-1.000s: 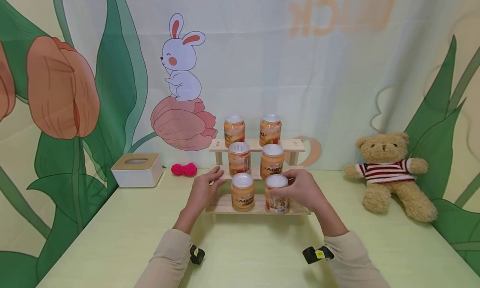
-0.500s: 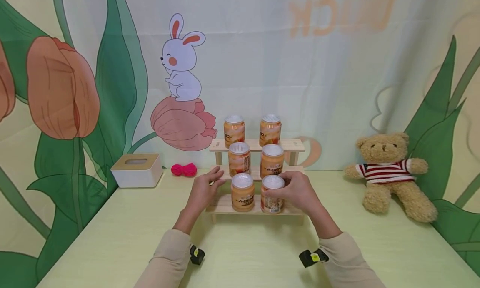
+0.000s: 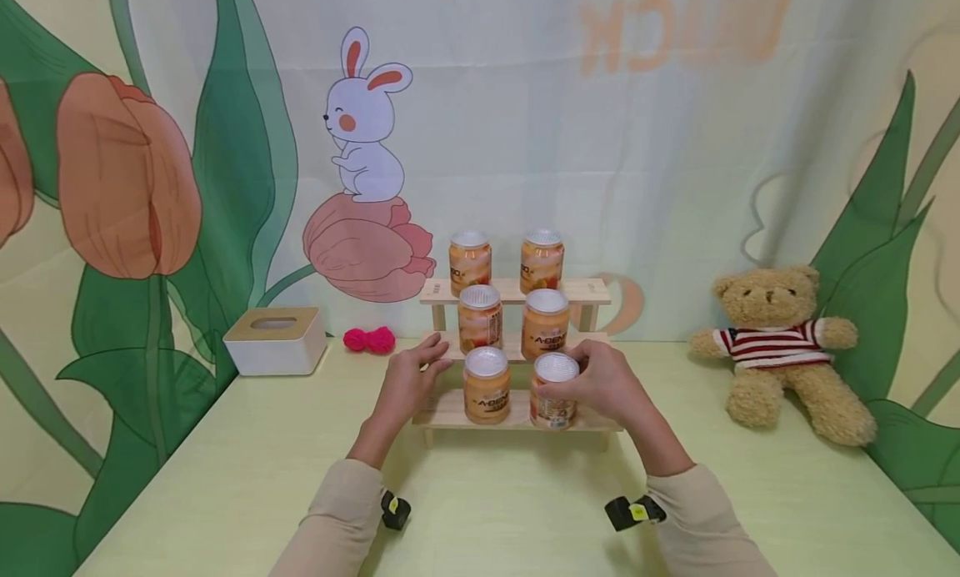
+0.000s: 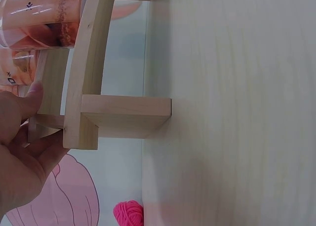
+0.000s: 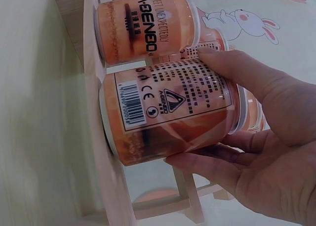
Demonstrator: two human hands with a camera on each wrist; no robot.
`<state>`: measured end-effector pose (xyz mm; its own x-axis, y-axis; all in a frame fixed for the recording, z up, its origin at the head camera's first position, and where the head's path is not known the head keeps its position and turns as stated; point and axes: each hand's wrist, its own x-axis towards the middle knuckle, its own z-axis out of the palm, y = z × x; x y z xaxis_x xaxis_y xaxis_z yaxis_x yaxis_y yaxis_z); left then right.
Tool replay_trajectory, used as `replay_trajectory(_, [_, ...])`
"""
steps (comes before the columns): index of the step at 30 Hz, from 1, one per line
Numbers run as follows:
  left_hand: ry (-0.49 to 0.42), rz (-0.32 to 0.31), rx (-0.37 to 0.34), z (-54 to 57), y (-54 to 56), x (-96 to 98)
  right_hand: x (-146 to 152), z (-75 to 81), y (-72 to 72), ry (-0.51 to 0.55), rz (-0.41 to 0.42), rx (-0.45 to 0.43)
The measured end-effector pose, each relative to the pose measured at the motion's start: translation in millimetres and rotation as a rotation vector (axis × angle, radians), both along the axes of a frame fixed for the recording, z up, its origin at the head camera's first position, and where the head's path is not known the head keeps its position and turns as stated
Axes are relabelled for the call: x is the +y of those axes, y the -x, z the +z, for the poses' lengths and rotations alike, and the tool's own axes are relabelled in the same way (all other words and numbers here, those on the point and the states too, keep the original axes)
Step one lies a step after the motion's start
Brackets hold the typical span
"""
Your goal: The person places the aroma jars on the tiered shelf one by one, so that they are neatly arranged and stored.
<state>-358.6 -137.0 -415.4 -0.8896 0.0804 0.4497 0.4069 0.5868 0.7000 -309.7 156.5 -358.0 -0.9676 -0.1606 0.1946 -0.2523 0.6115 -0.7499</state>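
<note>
A three-tier wooden stand (image 3: 442,410) bears orange-labelled cans with silver lids, two on each tier. My right hand (image 3: 603,381) grips the front right can (image 3: 553,406) between thumb and fingers; the can stands upright on the bottom tier. In the right wrist view, that can's barcode label (image 5: 131,105) faces the camera. Beside it on the left stands another front can (image 3: 486,389). At the stand's left side, my left hand (image 3: 405,381) holds the end of the middle tier, its thumb (image 4: 33,95) over the board and its fingers lower down.
Behind stand two middle-tier cans (image 3: 480,323) and two top-tier cans (image 3: 542,264). A tissue box (image 3: 273,348) and pink yarn balls (image 3: 369,340) lie to the left. A teddy bear (image 3: 772,352) sits at the right, against the printed curtain (image 3: 637,160).
The front right can, in my right hand, shifted slightly left, then back right, widening its gap from the front left can again. My left hand has stayed at the stand.
</note>
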Motion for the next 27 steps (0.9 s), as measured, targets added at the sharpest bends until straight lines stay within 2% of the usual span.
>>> replay_trajectory(17, [-0.002,-0.003,0.008,-1.6,2.3,-0.8,3,1.8,1.4,-0.040,-0.010,-0.009])
replay_trajectory(27, [-0.002,0.005,-0.005,-0.7,0.8,0.0,13,4.9,-0.7,-0.037,0.085,-0.052])
